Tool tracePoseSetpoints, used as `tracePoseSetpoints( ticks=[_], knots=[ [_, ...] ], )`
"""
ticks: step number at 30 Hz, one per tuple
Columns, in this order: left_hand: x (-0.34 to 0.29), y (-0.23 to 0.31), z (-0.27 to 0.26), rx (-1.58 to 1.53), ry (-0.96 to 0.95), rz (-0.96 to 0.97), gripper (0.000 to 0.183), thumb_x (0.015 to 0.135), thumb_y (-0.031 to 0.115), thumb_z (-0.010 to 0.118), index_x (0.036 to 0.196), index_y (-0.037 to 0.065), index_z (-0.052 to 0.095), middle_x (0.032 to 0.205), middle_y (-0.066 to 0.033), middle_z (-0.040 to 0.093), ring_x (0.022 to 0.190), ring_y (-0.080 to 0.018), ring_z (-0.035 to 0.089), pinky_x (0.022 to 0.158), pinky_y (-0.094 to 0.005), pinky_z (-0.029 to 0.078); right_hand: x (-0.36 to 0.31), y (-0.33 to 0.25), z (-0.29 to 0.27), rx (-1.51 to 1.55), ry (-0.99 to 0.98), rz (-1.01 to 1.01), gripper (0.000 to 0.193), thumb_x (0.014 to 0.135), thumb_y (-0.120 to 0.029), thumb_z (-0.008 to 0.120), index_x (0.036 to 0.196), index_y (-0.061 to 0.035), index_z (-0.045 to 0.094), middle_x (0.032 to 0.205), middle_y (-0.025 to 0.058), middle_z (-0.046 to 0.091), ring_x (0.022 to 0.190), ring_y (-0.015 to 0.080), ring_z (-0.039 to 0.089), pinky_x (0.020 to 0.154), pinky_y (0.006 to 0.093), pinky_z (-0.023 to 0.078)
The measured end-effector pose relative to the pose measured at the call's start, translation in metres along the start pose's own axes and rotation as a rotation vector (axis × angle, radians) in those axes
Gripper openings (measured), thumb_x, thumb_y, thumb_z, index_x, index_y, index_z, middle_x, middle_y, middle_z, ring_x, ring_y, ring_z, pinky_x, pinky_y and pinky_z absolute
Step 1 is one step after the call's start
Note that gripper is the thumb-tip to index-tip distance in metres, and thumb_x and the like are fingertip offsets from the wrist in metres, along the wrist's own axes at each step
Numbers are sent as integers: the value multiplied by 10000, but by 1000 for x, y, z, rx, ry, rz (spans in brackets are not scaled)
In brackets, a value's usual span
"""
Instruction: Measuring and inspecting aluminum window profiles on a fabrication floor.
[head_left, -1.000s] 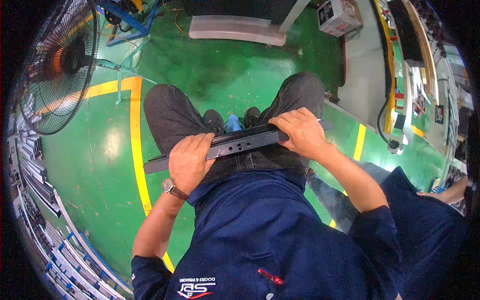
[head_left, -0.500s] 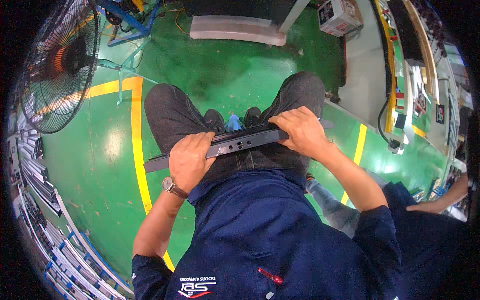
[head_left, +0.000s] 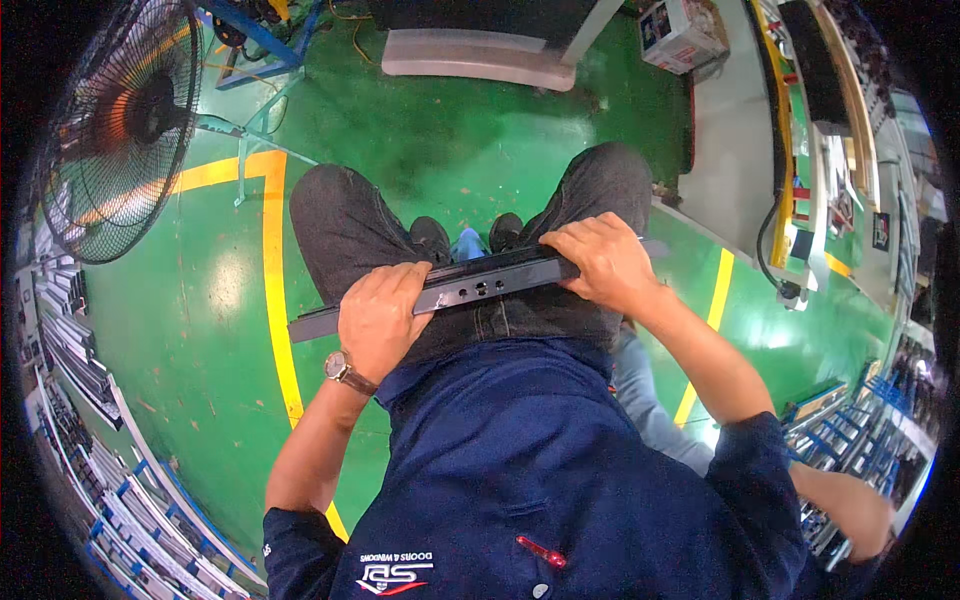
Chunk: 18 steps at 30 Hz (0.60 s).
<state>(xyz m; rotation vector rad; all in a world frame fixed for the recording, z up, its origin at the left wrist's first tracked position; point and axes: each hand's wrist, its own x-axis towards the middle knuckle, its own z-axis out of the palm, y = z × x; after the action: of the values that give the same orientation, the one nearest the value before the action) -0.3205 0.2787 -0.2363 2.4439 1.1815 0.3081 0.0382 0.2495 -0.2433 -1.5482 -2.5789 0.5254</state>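
A: What were the fingers doing?

B: On both sides they were clamped on a dark bar. The left hand wrapped over it toward one end, and the right hand gripped it toward the other.

A: Where exactly was the bar?

B: Across the lap, over the dark trousers, slanting, its left end nearer the body. Small round holes showed in it between the hands. Whether it touched the thighs, I couldn't tell.

A: And further out?

B: A watch sat on the left wrist. Between the knees, shoes stood on the green floor.

A: Around the edges?

B: A fan stood at upper left, a box at upper right. Another person's arm showed at lower right.
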Motion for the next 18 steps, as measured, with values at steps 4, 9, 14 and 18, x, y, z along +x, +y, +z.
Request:
tracePoseSetpoints(
  ticks=[4, 9, 14, 18],
  knots=[
    [0, 1, -2, 1, -21, -8, 611, 713, 120, 903, 1294, 46, 730, 1205, -140, 779, 1111, -347, 736, 979, -458, 598, 0, 0, 1, 6, 6, 6, 629, 744, -285, 933, 1311, -145, 701, 1110, 43, 733, 1093, 257, 713, 976, 429, 510],
    [-1, 1, -1, 17, -20, -16, 625, 708, 126, 908, 1303, 58, 731, 1213, -135, 779, 1118, -339, 737, 987, -454, 596, 0, -1, 1, 14, -1, 6, 629, 743, -277, 928, 1313, -140, 701, 1121, 44, 737, 1095, 258, 717, 976, 430, 511],
    [-2, 0, 0, 27, -29, -19, 631, 719, 153, 910, 1317, 74, 726, 1220, -119, 778, 1129, -320, 735, 1004, -451, 590, 0, -1, 0, 5, 8, 3, 617, 741, -271, 926, 1301, -134, 706, 1113, 47, 740, 1093, 262, 720, 976, 428, 512],
    [-2, 0, 0, 40, -39, -19, 639, 720, 168, 917, 1323, 80, 722, 1223, -113, 779, 1130, -309, 735, 1017, -452, 585, 1, -3, -3, 20, 4, 13, 611, 736, -269, 930, 1289, -134, 707, 1099, 51, 740, 1084, 268, 722, 974, 432, 513]
  ],
)
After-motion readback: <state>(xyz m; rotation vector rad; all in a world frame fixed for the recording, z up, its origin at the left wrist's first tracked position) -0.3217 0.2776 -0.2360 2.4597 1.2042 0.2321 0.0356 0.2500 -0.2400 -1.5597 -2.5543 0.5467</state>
